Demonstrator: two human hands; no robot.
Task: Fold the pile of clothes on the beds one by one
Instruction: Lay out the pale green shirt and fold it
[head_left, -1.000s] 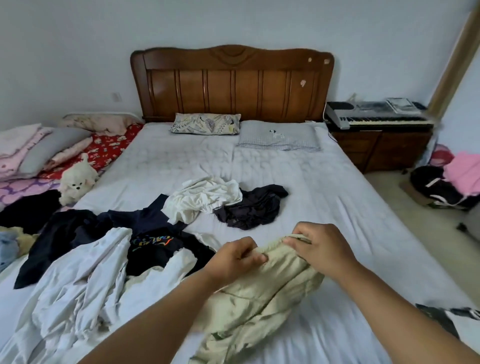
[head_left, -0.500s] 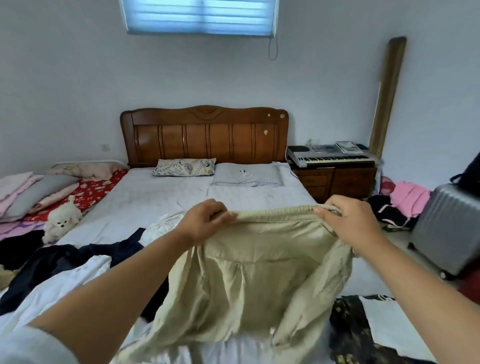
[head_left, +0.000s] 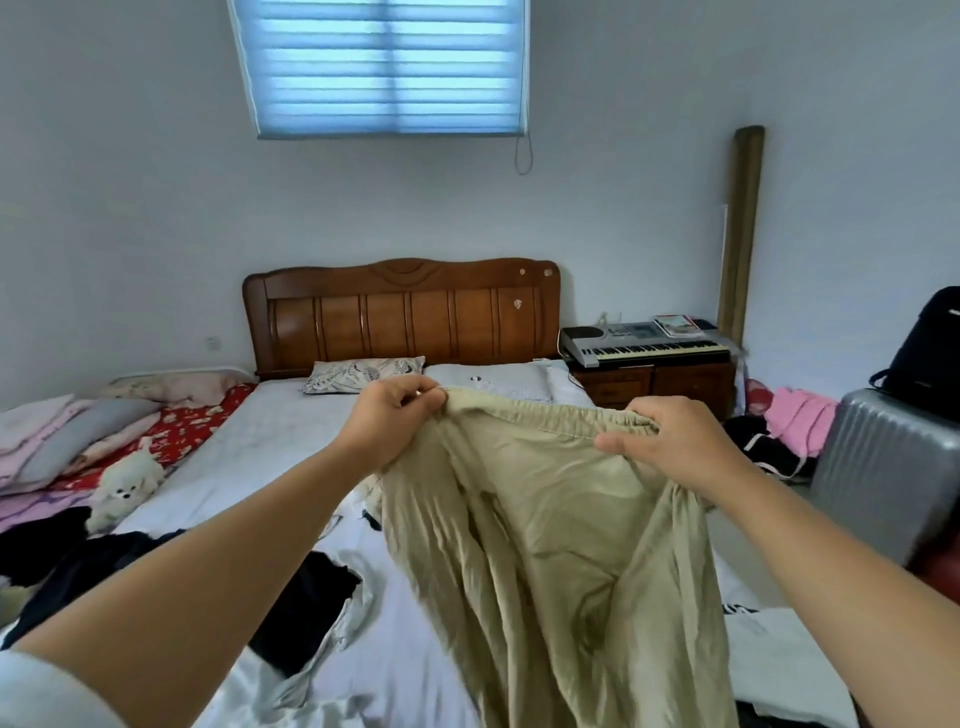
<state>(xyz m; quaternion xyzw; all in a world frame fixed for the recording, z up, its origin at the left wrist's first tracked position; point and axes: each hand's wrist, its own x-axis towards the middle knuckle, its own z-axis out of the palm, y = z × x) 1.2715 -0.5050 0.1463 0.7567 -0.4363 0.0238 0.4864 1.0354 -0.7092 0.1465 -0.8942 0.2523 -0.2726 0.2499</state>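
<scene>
1. Beige trousers (head_left: 550, 530) are being held up in the air over the bed (head_left: 291, 441), waistband at the top, legs hanging down out of the bottom of the view.
2. The waistband's left end is being pinched by the left hand (head_left: 387, 415), fingers curled tight round the fabric.
3. The waistband's right end is being gripped by the right hand (head_left: 670, 441), fingers curled over the elastic edge, thumb pointing inward.
4. The waistband is being stretched between the two hands, sagging slightly in the middle.
5. The remaining clothes pile (head_left: 301, 613) is lying on the near-left part of the bed, dark and white garments mixed, partly hidden behind the left forearm.
6. A white garment (head_left: 774, 654) is lying at the near-right, just right of the hanging trousers.
7. A patterned pillow (head_left: 363, 371) and a grey pillow (head_left: 493, 382) are resting against the wooden headboard (head_left: 405, 312).
8. A white plush toy (head_left: 127, 486) is sitting at the left edge of the bed, beside red printed bedding (head_left: 197, 421).
9. A keyboard (head_left: 644, 345) is resting on a wooden cabinet (head_left: 660, 382) right of the headboard.
10. A grey suitcase (head_left: 883, 467) is standing at far right, with pink clothing (head_left: 800, 415) just left of it.
11. A window blind (head_left: 384, 67) is hanging closed above the headboard.
</scene>
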